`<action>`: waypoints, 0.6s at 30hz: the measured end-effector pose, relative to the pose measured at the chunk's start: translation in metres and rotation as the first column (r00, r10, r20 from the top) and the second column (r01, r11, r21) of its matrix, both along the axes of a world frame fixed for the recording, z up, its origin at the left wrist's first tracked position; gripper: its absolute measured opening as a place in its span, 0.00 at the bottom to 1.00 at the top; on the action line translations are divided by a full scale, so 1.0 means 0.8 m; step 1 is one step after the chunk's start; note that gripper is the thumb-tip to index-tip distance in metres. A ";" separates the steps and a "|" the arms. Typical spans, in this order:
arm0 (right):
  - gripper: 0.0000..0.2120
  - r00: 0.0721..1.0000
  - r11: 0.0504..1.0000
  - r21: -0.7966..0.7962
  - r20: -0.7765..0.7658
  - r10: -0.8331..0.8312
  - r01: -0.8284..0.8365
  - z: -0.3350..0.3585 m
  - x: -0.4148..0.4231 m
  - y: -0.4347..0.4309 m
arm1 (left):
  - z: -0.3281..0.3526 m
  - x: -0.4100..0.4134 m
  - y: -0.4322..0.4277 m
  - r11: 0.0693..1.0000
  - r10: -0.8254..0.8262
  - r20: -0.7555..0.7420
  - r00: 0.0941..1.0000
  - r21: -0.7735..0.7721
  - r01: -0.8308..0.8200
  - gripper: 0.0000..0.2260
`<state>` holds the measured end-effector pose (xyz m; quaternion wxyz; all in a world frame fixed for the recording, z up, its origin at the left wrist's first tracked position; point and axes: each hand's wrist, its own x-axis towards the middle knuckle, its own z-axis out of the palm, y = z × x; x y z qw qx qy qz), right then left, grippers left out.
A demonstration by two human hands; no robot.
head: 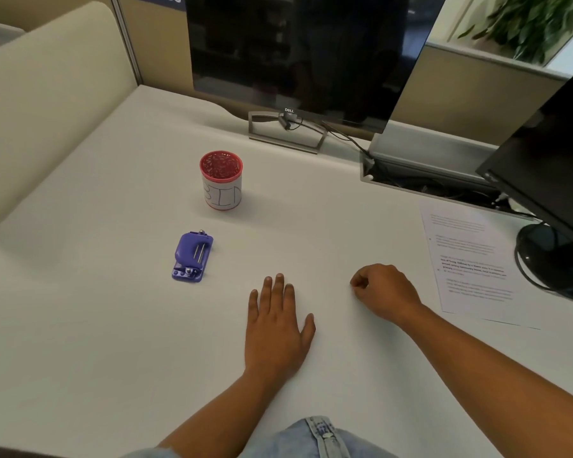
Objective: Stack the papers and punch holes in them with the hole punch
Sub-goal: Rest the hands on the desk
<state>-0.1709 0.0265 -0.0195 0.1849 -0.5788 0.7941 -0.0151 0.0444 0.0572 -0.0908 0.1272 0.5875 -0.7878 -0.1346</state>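
– What lies on the bench (96, 342), starting from the left?
– The purple hole punch (192, 256), well apart from my hands, with a red-rimmed cup (221, 181) behind it.
– And your hands?
– My left hand (277, 325) lies flat on the bench, fingers straight. My right hand (382, 289) is curled into a fist, holding nothing. The papers (470, 266) lie far right, beside a black monitor stand (556, 259).

I am looking at an office cubicle. Indicators:

- A white desk (113, 325) is enclosed by beige partition panels (47, 77).
- A dark Dell monitor (305, 44) stands at the back edge, with a second dark monitor (549, 153) at the right.
- A cable trough (427, 183) holding cords is recessed in the desk.
- A printed sheet (470, 259) and a purple hole punch (192, 256) lie on the desktop.
- Plant foliage (526, 24) shows beyond the rear partition.
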 end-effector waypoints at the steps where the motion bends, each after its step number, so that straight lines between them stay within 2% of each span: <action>1: 0.06 1.000 1.000 -0.009 -0.013 0.003 -0.003 -0.001 0.003 -0.001 | 0.000 0.000 0.000 1.000 0.002 -0.001 1.000 0.001 -0.002 0.32; 10: 0.07 0.982 0.997 0.031 -0.174 0.072 -0.068 -0.003 0.020 -0.013 | 0.002 0.002 0.000 1.000 -0.006 -0.008 1.000 0.003 0.006 0.32; 18: 0.07 0.931 0.984 0.096 -0.323 0.173 -0.150 -0.003 0.032 -0.023 | 0.004 0.001 0.000 1.000 -0.003 -0.008 1.000 0.011 0.003 0.32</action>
